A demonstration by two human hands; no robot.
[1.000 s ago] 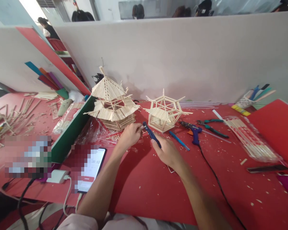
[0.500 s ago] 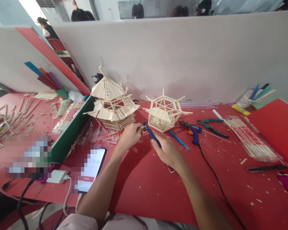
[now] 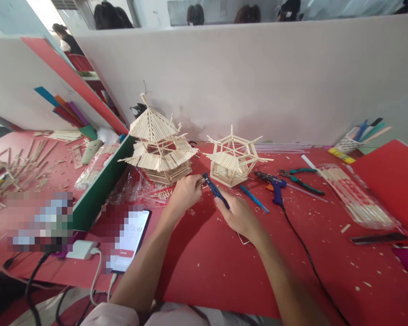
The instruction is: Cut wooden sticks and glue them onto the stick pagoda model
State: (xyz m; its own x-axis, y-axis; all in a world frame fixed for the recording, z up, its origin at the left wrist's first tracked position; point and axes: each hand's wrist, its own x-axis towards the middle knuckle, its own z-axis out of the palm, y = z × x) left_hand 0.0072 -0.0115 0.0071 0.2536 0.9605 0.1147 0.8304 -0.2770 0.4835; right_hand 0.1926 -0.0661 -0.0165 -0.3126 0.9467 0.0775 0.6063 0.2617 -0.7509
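Observation:
My right hand (image 3: pixel 236 210) is wrapped round a long dark blue tool (image 3: pixel 215 190) that looks like a utility knife, its far end pointing up and left. Close to that end, the fingers of my left hand (image 3: pixel 187 190) are pinched together; what they hold is too small to make out. Just behind my left hand stands a tiered stick pavilion (image 3: pixel 159 154) with slatted roofs. Beyond the tool is a smaller six-sided stick frame (image 3: pixel 233 158), with slats covering only the front part of its roof. Short cut stick pieces (image 3: pixel 161 195) lie beside my left hand.
Right of the frame lie a blue pen-like stick (image 3: pixel 254 199), a corded glue gun (image 3: pixel 277 188) and green-handled pliers (image 3: pixel 304 179). Packed sticks (image 3: pixel 357 194) are farther right. A phone (image 3: pixel 131 240) lies by my left forearm, near a green divider (image 3: pixel 104 185). A pale partition (image 3: pixel 258 81) rises behind.
Both hands and the dark blue tool have barely shifted. The stick pavilion and the frame have stayed in place.

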